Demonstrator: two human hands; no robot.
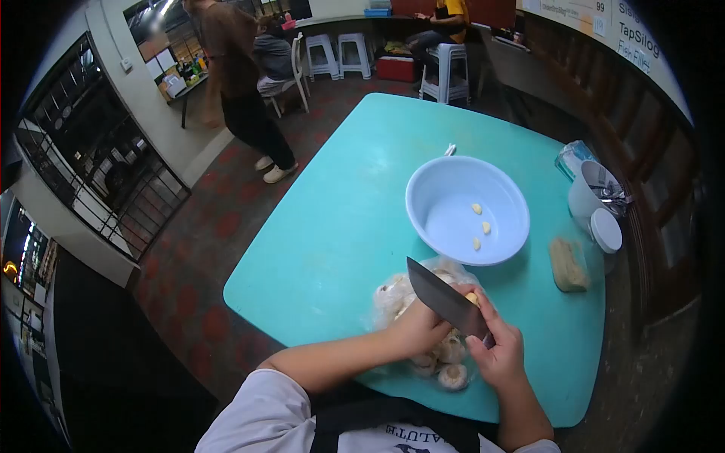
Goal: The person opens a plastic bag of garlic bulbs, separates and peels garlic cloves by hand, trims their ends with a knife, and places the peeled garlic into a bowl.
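Note:
My right hand (501, 349) is closed around the handle of a broad-bladed kitchen knife (447, 300), whose blade slants up and to the left. Behind the blade, my left hand (420, 329) is closed, its fingers partly hidden, on a pale yellow garlic clove (473, 299). The right hand's fingers also reach close to this clove. Beneath both hands lies a clear plastic bag (387, 297) with garlic bulbs (453, 376) in and around it. Just beyond, a light blue basin (429, 185) holds 3 peeled cloves (485, 227).
The turquoise table (321, 226) carries a container of cutlery (587, 198), a white-lidded jar (606, 230), a tan block-like pack (568, 266) and a blue-white packet (574, 158) along its right side. One person (234, 75) stands at far left; others sit farther back near stools (447, 72).

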